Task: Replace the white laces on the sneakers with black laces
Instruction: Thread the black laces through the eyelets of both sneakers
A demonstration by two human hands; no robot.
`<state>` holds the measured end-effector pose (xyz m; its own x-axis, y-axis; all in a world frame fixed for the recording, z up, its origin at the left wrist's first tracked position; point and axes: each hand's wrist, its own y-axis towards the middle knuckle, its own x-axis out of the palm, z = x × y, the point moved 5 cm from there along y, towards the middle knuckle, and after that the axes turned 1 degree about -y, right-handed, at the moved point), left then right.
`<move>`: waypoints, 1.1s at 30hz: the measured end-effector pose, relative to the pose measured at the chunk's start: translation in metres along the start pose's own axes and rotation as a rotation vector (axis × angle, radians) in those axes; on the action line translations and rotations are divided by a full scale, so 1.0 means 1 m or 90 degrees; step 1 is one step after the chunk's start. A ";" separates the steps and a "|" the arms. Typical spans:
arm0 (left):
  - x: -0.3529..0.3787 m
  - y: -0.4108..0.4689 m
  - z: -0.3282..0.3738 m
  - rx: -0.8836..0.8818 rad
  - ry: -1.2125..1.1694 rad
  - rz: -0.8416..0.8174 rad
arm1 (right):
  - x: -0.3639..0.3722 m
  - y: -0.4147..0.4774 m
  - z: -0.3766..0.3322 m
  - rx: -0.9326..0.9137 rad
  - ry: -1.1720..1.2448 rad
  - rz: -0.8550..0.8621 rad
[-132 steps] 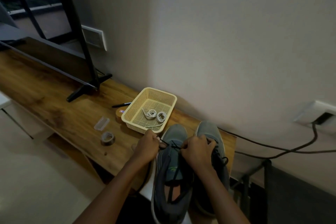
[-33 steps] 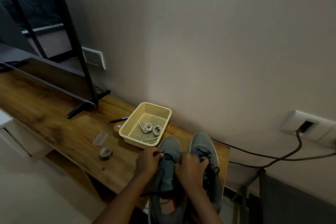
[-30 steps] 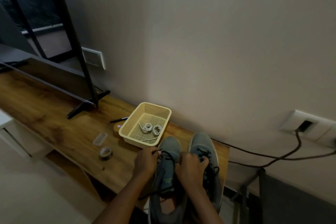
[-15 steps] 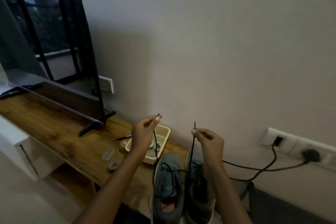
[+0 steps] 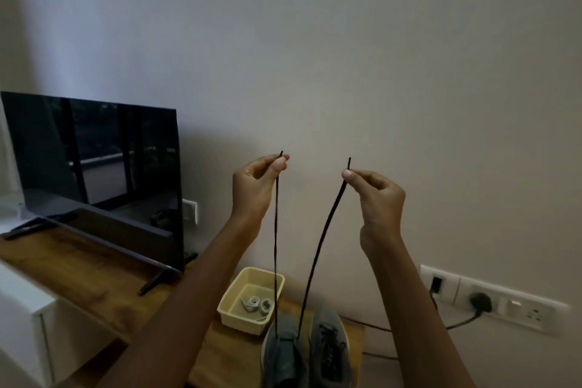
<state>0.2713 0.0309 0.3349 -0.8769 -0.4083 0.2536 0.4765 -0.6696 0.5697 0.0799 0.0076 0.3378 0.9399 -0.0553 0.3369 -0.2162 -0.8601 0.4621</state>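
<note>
The left hand (image 5: 255, 187) and right hand (image 5: 379, 195) each pinch one tip of the black lace (image 5: 318, 246), held up high (likely to make both sides even). It comes from the left shoe (image 5: 283, 354) by the table's (image 5: 78, 261) right edge.

You hold both hands high above the wooden desk (image 5: 78, 268). Your left hand (image 5: 255, 181) pinches one end of the thin black lace (image 5: 276, 246) and your right hand (image 5: 376, 195) pinches the other, with the tips poking up past your fingers. Both strands run down into the left grey fabric sneaker (image 5: 283, 356), which stands beside the right grey sneaker (image 5: 330, 350). Coiled white laces (image 5: 255, 304) lie in the cream plastic mesh basket (image 5: 239, 323) just beyond, to the right of the black flat television (image 5: 94, 161).
</note>
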 end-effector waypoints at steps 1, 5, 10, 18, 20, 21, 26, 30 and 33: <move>0.001 -0.001 0.003 0.000 -0.005 -0.001 | 0.000 0.000 -0.005 -0.001 0.006 0.002; 0.002 -0.002 0.007 0.001 -0.003 -0.004 | -0.001 0.000 -0.015 -0.008 0.007 0.000; 0.003 -0.001 -0.003 -0.014 0.002 -0.004 | -0.005 0.002 -0.006 0.002 0.008 -0.005; -0.007 0.002 -0.086 -0.105 0.014 0.036 | -0.015 0.015 0.064 0.035 -0.026 -0.006; -0.010 -0.001 -0.119 -0.142 0.018 0.048 | -0.020 0.019 0.094 0.056 -0.045 -0.006; -0.013 -0.003 -0.136 -0.160 0.022 0.057 | -0.023 0.020 0.110 0.069 -0.052 -0.005; -0.035 -0.026 -0.232 -0.239 0.075 0.122 | -0.036 0.019 0.200 0.138 -0.123 -0.009; -0.060 -0.057 -0.296 -0.290 0.184 0.180 | -0.048 0.004 0.271 0.213 -0.181 -0.026; -0.073 -0.084 -0.333 -0.319 0.316 0.147 | -0.054 -0.012 0.313 0.264 -0.228 -0.061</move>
<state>0.3166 -0.0899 0.0083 -0.6766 -0.7254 -0.1269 0.7205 -0.6877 0.0895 0.1142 -0.1380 0.0577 0.9970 -0.0737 -0.0249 -0.0712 -0.9933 0.0907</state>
